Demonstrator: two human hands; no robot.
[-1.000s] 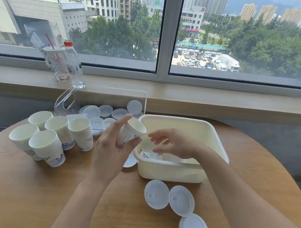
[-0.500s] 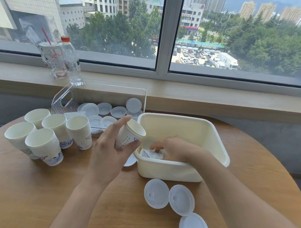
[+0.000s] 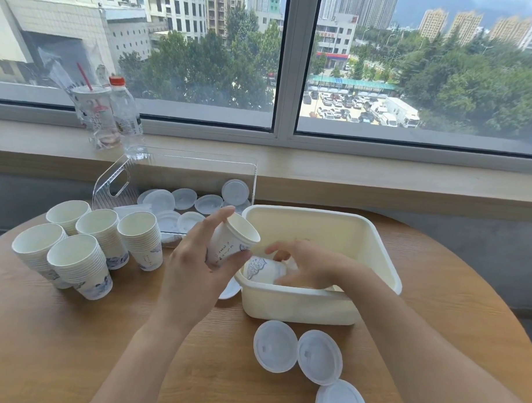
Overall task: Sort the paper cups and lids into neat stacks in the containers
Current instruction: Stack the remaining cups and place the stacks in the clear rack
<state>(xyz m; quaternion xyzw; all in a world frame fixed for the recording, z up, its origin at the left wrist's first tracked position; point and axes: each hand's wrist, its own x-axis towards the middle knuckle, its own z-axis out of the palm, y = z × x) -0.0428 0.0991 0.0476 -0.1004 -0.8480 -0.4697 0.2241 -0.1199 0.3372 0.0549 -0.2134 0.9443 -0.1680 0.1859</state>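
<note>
Left hand: our left hand (image 3: 196,268) grips a paper cup (image 3: 231,242) by its wall, mouth tipped toward 1 o'clock, just above the tub's 9 o'clock corner.
Right hand: our right hand (image 3: 309,263) curls over a second cup (image 3: 264,269) lying on its side inside the cream tub (image 3: 377,253); the thumb is hidden, so we judge it a grasp, not a rest.
Stacks: five cup stacks (image 3: 103,241) stand on the table (image 3: 57,344) at 9 o'clock of the tub, close together, some touching.
Lids: loose lids (image 3: 210,204) lie scattered in the clear bin (image 3: 114,181) at 11 o'clock; three more lids (image 3: 319,355) sit on the table at 6 o'clock of the tub, and one (image 3: 230,287) peeks out under our left hand.
Risk, crushing: we may dent thin paper if we squeeze while nesting the two cups.
Risk, misalignment: both cups are tilted differently; rims could catch and jam.
Risk, toppling: swinging our left arm toward 9 o'clock could knock the crowded stacks.
Risk, lids: our right forearm passes near the table lids and could sweep them off.
</note>
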